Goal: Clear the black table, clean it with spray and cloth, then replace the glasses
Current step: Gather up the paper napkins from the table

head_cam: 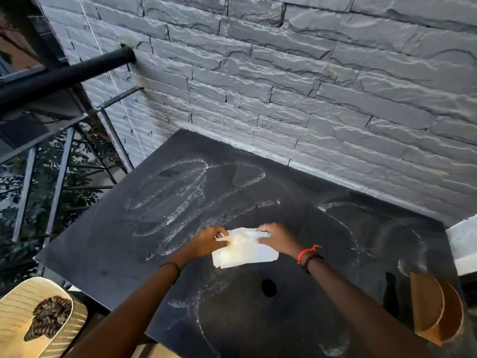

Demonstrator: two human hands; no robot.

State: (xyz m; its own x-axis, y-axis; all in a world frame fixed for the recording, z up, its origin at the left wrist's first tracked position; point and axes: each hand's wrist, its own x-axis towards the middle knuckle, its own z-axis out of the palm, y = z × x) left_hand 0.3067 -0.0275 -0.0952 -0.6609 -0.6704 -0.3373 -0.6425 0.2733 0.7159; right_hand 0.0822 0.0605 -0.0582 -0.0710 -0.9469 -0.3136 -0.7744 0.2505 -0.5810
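The black table point(103, 254) stands against a grey stone wall, and whitish wipe streaks curl across its top. A white folded cloth point(245, 250) hangs just above the middle of the table. My left hand point(206, 241) pinches its left edge. My right hand point(277, 237) grips its upper right edge, fingers curled over the fold. A round hole point(269, 288) sits in the tabletop near me. No glasses or spray bottle are in view.
A wooden napkin holder point(436, 313) stands at the table's near right corner. A patterned cushioned seat point(38, 319) is at the lower left. A black metal railing point(59, 76) and foliage run along the left. A white ledge point(464, 244) adjoins the table's right edge.
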